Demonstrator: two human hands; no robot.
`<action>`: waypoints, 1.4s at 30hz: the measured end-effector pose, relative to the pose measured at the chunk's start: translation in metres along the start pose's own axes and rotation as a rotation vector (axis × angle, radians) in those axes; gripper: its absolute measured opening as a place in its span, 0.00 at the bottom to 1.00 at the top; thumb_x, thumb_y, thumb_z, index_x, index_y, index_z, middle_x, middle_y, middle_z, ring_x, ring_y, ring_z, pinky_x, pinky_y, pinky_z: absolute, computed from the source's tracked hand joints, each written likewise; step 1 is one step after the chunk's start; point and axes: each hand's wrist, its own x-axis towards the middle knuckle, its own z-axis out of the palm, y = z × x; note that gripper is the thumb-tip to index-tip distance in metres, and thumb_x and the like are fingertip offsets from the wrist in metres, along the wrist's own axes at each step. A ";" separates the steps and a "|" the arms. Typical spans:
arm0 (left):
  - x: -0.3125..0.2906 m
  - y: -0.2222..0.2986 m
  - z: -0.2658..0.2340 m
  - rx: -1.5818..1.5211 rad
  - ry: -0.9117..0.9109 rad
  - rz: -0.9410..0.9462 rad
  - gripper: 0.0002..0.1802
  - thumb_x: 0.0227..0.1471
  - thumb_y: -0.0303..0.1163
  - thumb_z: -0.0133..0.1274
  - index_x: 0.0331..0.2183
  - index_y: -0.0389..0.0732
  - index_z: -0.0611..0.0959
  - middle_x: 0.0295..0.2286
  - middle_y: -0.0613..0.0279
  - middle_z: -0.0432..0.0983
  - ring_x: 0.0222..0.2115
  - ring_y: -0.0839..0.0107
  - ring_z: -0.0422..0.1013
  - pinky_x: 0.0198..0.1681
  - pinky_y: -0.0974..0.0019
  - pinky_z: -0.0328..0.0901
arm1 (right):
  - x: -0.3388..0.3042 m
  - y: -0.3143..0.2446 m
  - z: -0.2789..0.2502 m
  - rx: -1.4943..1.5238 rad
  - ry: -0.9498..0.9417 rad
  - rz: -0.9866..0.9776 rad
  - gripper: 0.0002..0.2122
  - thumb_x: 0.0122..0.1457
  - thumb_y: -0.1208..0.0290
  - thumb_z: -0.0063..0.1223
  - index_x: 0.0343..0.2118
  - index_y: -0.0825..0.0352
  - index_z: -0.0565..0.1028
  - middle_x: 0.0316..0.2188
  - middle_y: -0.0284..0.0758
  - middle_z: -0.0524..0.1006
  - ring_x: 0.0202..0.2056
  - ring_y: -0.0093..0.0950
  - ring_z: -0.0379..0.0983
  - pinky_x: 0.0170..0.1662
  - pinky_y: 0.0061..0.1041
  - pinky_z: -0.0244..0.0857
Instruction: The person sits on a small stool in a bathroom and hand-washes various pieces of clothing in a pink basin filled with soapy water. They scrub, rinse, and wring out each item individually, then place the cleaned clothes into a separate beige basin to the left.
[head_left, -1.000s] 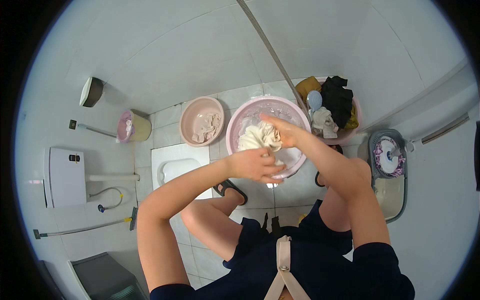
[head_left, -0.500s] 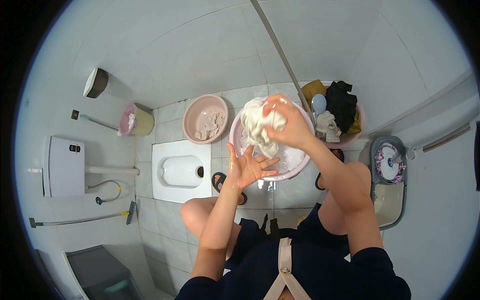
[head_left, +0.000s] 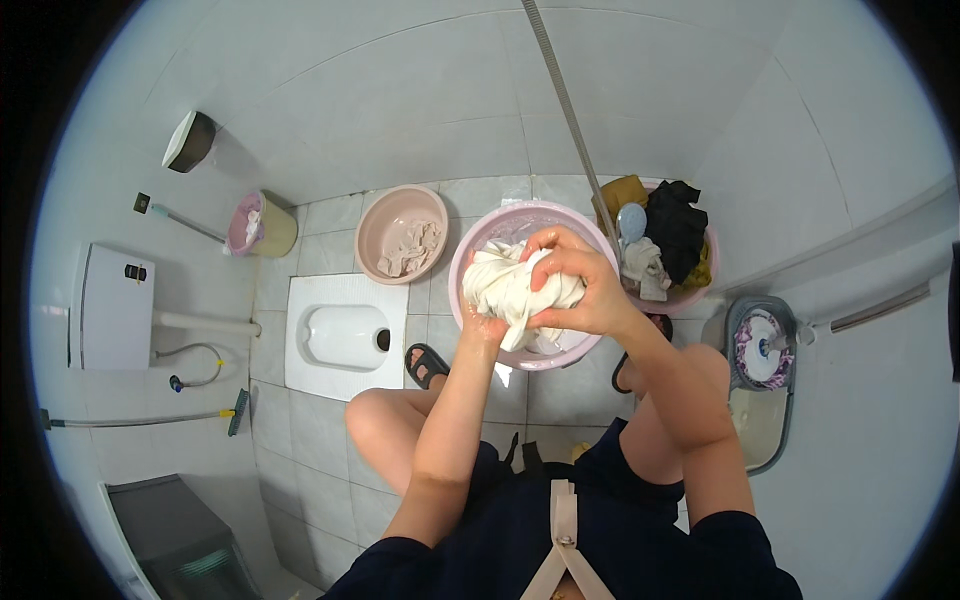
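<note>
A wet, bunched white cloth point(head_left: 515, 290) is held over a pink basin point(head_left: 588, 352) of water. My right hand point(head_left: 585, 285) grips it from the right, fingers curled over the top and thumb along the near side. My left hand point(head_left: 484, 328) supports the bundle from below at its left end; the cloth hides most of its fingers. A loose fold hangs down between the two hands. Behind the cloth, clear water and wet material show in the basin.
A second pink basin point(head_left: 372, 225) with a pale cloth point(head_left: 412, 250) stands left, beyond the squat toilet point(head_left: 345, 380). Dark clothes point(head_left: 676, 225) and a shower head point(head_left: 631, 222) lie in a basin to the right. A mop bucket point(head_left: 785, 420) stands at the right wall.
My left hand, spread open below the cloth before, has come up under it. My right hand has lowered the cloth toward the left palm, and the bundle is now between both hands.
</note>
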 end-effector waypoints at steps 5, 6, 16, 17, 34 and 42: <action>0.002 0.003 -0.068 0.341 -0.258 0.103 0.34 0.54 0.58 0.35 0.51 0.40 0.63 0.48 0.50 0.63 0.49 0.56 0.62 0.52 0.55 0.60 | 0.001 -0.007 0.018 -0.010 -0.063 -0.103 0.18 0.32 0.75 0.69 0.29 0.65 0.74 0.38 0.37 0.69 0.41 0.32 0.67 0.45 0.29 0.61; 0.001 -0.004 -0.069 0.313 -0.257 0.098 0.34 0.54 0.59 0.35 0.51 0.40 0.63 0.48 0.50 0.63 0.50 0.56 0.62 0.53 0.54 0.60 | 0.000 -0.008 0.019 0.000 -0.058 -0.095 0.17 0.32 0.76 0.68 0.29 0.65 0.74 0.38 0.37 0.69 0.41 0.32 0.68 0.45 0.28 0.61; -0.023 -0.010 0.041 0.045 0.023 0.389 0.28 0.53 0.49 0.42 0.48 0.38 0.68 0.44 0.50 0.69 0.45 0.54 0.67 0.51 0.53 0.61 | -0.006 -0.001 0.028 0.553 0.325 0.145 0.13 0.41 0.82 0.59 0.28 0.65 0.66 0.38 0.36 0.73 0.43 0.29 0.70 0.46 0.28 0.64; -0.022 0.000 0.049 0.145 0.047 0.493 0.25 0.51 0.44 0.44 0.47 0.38 0.68 0.42 0.50 0.70 0.43 0.55 0.68 0.50 0.54 0.62 | -0.012 0.014 0.029 0.670 0.402 0.194 0.08 0.48 0.78 0.56 0.30 0.67 0.69 0.36 0.36 0.74 0.40 0.28 0.73 0.44 0.26 0.66; -0.009 -0.038 0.072 2.283 -1.510 1.023 0.06 0.29 0.35 0.52 0.18 0.50 0.74 0.31 0.68 0.72 0.38 0.64 0.68 0.42 0.57 0.64 | 0.000 0.118 0.015 0.219 0.319 0.834 0.13 0.44 0.69 0.57 0.27 0.75 0.73 0.22 0.36 0.74 0.23 0.22 0.69 0.24 0.22 0.62; 0.006 0.000 0.090 2.322 -1.534 1.080 0.09 0.32 0.32 0.54 0.24 0.50 0.78 0.35 0.66 0.73 0.38 0.63 0.69 0.41 0.58 0.65 | 0.004 0.085 0.005 1.086 0.201 1.064 0.21 0.50 0.48 0.53 0.37 0.63 0.74 0.28 0.32 0.75 0.25 0.25 0.74 0.23 0.20 0.69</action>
